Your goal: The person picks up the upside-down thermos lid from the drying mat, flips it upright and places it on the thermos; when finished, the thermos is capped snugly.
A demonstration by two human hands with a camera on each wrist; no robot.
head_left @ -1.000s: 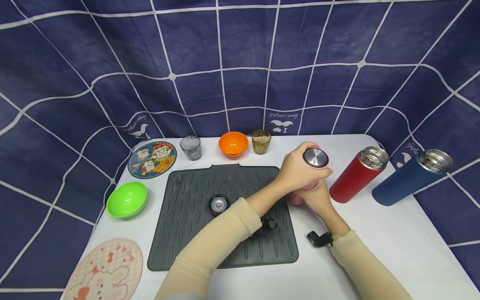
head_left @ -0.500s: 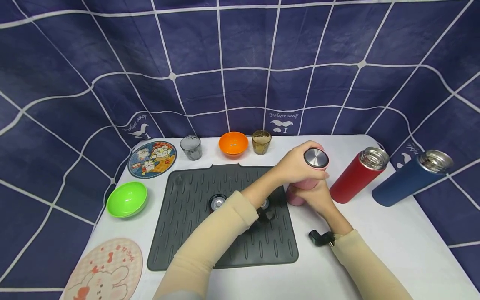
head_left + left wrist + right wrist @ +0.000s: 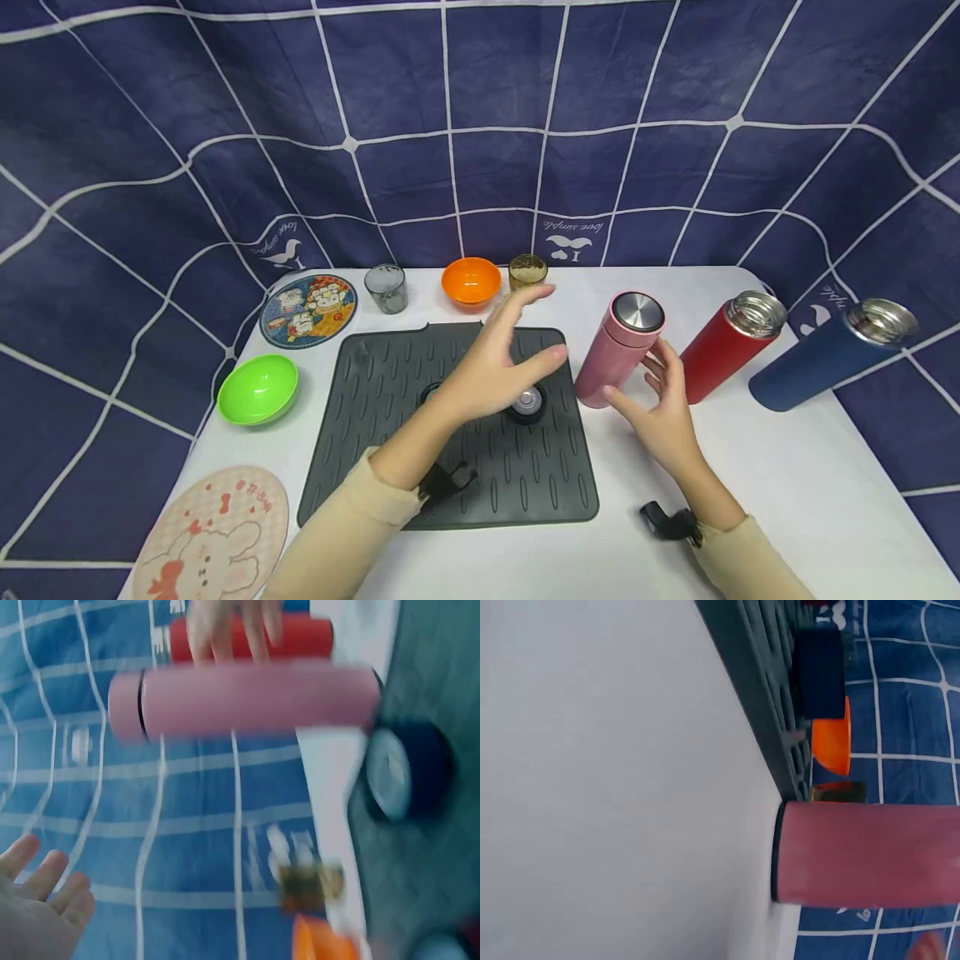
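A pink thermos (image 3: pixel 611 362) with a steel-topped lid (image 3: pixel 638 312) stands upright on the white table, right of the dark grey mat. My left hand (image 3: pixel 486 371) is over the mat, apart from the thermos, thumb and fingers spread. Beside the thermos's right side is my right hand (image 3: pixel 663 417), its fingers loosely bent and thumb near the body; whether they touch it cannot be told. A dark cap (image 3: pixel 527 404) lies on the mat just below the left hand, and another cap (image 3: pixel 430 392) is mostly hidden behind that hand.
Lidless red (image 3: pixel 723 346) and blue (image 3: pixel 825 358) thermoses stand at the right. An orange bowl (image 3: pixel 471 282), a grey glass (image 3: pixel 387 289) and a brown glass (image 3: pixel 528 272) line the back. A green bowl (image 3: pixel 258 390) and two round placemats sit left of the ribbed mat (image 3: pixel 390 367).
Both hands have let go of the pink thermos. The left hand has moved left off its lid; the right has loosened and drawn slightly back. The head view has shifted a little.
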